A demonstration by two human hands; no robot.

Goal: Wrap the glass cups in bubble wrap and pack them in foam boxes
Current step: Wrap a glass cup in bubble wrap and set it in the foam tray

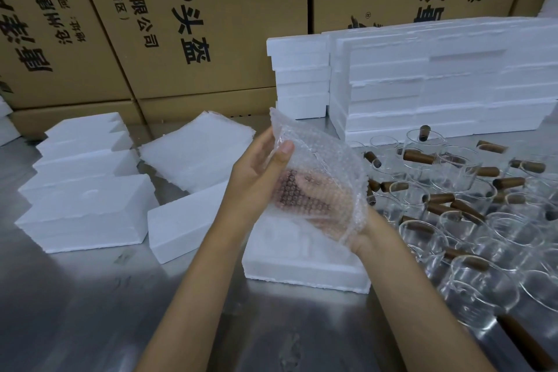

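A clear bubble-wrap bag [320, 166] is held up above an open foam box [302, 266] in the middle of the steel table. My left hand [259, 178] grips the bag's left edge, thumb on its front. My right hand [362, 232] reaches up inside the bag from below; its fingers show through the bubbles together with a brown handle, so a glass cup seems to be inside, though its glass is hard to make out. Several glass cups [471, 220] with brown wooden handles crowd the table to the right.
Closed foam boxes [87, 211] lie in a row at the left, with one more foam box [187, 220] beside the open one. A pile of bubble-wrap sheets [196, 154] lies behind. Stacked foam pieces [437, 78] and cardboard cartons [187, 24] stand at the back.
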